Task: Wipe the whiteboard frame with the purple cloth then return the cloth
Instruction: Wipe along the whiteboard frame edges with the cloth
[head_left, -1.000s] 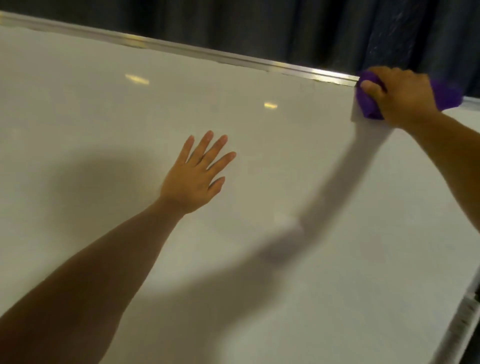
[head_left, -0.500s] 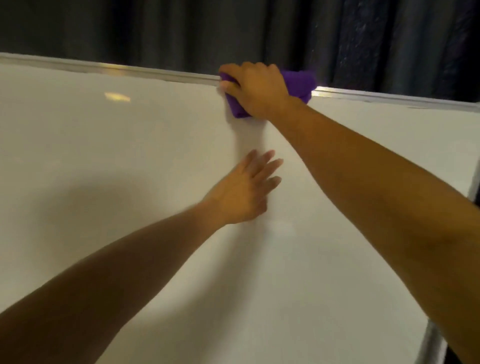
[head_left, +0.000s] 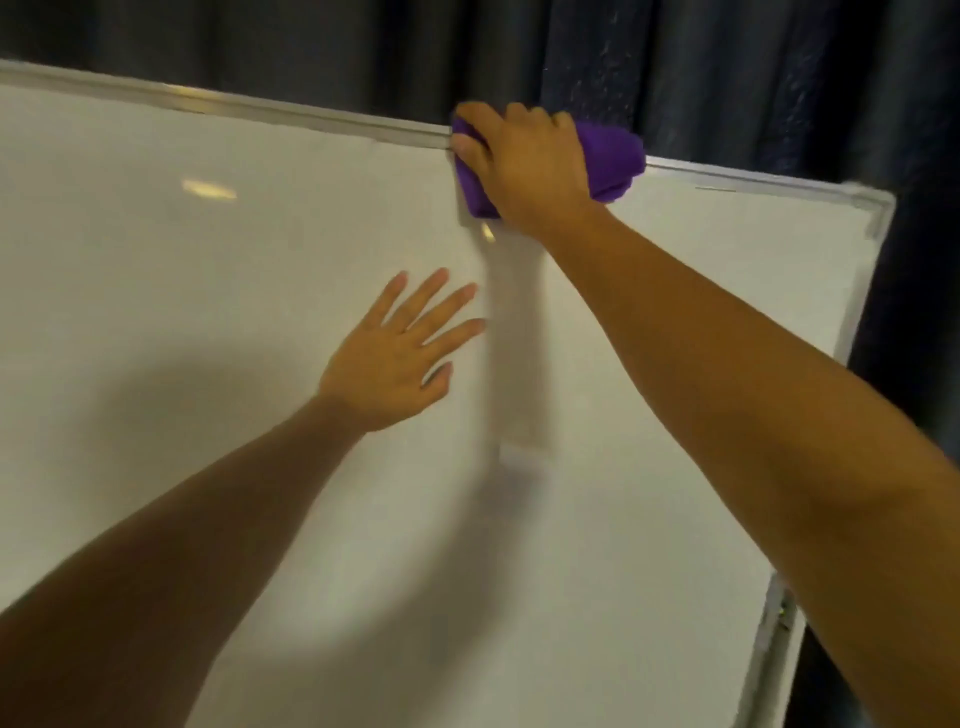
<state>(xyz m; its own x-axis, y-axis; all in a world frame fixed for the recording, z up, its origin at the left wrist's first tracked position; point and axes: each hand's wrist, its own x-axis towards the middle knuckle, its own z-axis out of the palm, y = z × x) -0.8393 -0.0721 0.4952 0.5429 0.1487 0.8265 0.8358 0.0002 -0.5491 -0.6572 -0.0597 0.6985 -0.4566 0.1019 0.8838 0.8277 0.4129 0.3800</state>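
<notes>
A large whiteboard (head_left: 208, 312) fills most of the view, edged by a silver metal frame (head_left: 260, 109) along its top and down its right side. My right hand (head_left: 524, 161) is shut on a bunched purple cloth (head_left: 610, 156) and presses it onto the top frame rail, right of the middle. The cloth wraps over the rail and hides that stretch of it. My left hand (head_left: 400, 358) lies flat on the board surface below, fingers spread, holding nothing.
A dark curtain (head_left: 727, 67) hangs behind the board. The board's top right corner (head_left: 878, 208) and right frame edge (head_left: 779, 623) are in view, with dark space beyond them.
My right hand has slid the cloth leftward along the top rail. The view has shifted, so the board's right corner now shows. My left hand stays flat on the board.
</notes>
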